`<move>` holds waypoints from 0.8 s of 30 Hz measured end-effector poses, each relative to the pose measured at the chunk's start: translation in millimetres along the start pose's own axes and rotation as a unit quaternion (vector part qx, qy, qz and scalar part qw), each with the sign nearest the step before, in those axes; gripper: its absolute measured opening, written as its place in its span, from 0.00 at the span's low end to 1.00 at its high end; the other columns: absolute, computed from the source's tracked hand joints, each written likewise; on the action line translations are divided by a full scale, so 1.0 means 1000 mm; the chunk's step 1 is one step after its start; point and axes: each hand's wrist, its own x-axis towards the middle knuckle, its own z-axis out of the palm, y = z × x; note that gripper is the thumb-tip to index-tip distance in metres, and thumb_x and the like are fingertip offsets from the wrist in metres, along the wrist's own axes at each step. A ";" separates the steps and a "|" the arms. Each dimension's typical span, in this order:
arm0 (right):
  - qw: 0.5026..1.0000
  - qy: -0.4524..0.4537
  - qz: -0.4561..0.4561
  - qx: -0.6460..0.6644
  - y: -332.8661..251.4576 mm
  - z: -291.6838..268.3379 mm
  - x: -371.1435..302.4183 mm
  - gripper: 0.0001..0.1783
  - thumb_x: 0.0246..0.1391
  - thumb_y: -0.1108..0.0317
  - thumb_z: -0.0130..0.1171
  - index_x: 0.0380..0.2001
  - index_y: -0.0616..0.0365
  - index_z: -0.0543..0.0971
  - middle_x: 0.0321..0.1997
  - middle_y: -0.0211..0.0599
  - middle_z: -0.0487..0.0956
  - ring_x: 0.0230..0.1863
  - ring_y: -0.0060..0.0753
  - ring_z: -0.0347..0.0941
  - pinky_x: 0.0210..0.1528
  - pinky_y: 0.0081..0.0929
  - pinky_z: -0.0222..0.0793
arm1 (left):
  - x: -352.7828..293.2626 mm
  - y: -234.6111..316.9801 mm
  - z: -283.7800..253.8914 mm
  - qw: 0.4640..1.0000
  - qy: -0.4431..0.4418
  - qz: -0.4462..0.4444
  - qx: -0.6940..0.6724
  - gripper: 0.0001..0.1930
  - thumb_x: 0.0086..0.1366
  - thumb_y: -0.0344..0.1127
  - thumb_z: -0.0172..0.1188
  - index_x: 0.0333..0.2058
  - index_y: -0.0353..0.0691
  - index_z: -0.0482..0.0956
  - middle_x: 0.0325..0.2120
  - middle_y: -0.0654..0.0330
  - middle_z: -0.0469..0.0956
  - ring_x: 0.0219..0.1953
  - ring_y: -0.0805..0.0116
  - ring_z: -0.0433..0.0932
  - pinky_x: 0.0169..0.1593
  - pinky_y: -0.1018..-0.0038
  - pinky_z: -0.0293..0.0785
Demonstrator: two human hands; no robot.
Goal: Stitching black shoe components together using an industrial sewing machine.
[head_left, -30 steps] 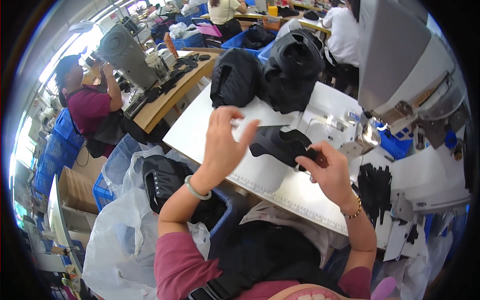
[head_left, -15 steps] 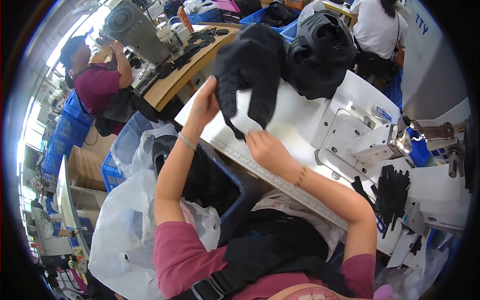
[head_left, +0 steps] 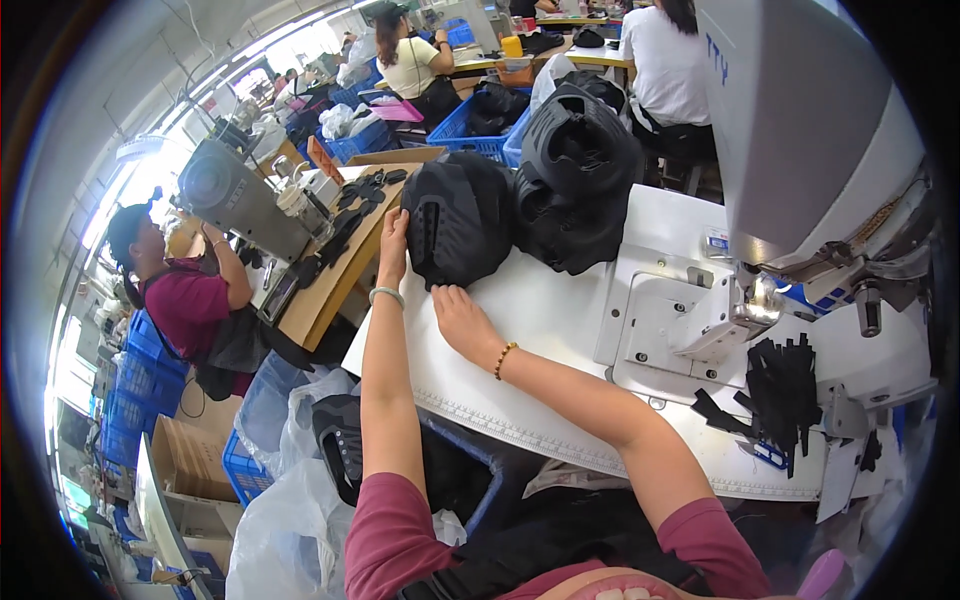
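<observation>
A black shoe upper (head_left: 460,220) with a row of lace holes lies at the far left of the white machine table (head_left: 540,380). My left hand (head_left: 394,242) grips its left side, the fingers along the edge and the thumb hidden. At its lower end my right hand (head_left: 467,322) rests with fingers apart, fingertips touching the edge. Against its right side stands a pile of similar black uppers (head_left: 580,180).
A sewing machine (head_left: 815,130) stands at the right over a metal base plate (head_left: 655,320). Black strips (head_left: 782,390) lie beside it. Left of my arms are plastic bags (head_left: 290,530) and a blue-edged bin (head_left: 490,490). A co-worker (head_left: 185,300) sits at the left.
The shoe upper, held up and spread with a gap showing the table, now lies down beside the pile. Both hands moved with it, and the right fingers have loosened. The view has tilted up.
</observation>
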 end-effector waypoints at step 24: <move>0.934 -0.228 0.061 0.268 0.062 -0.227 -0.161 0.19 0.46 0.75 0.53 0.44 0.65 0.71 0.51 0.51 0.67 0.49 0.48 0.67 0.52 0.38 0.63 | -0.077 0.168 0.316 0.680 0.010 0.338 0.651 0.15 0.51 0.37 0.59 0.35 0.33 0.79 0.38 0.52 0.71 0.44 0.58 0.67 0.44 0.73 0.67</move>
